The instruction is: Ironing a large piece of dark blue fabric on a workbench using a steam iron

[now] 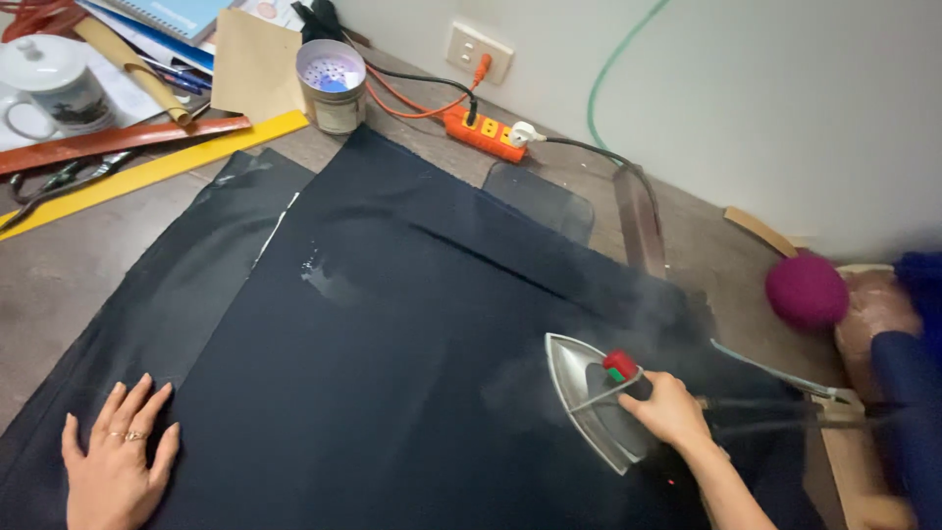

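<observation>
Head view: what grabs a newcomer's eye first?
The big dark navy cloth spread over most of the table, with the right hand gripping a steam iron at the lower right, steam rising around it. The left hand lies flat on the cloth's lower left edge. At the back, an orange power strip and a yellow ruler stand out.

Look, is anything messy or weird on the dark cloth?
Yes. A pale wet-looking smear sits on the cloth near its left seam, and steam drifts above the iron held by the right hand. The left hand lies flat.
</observation>
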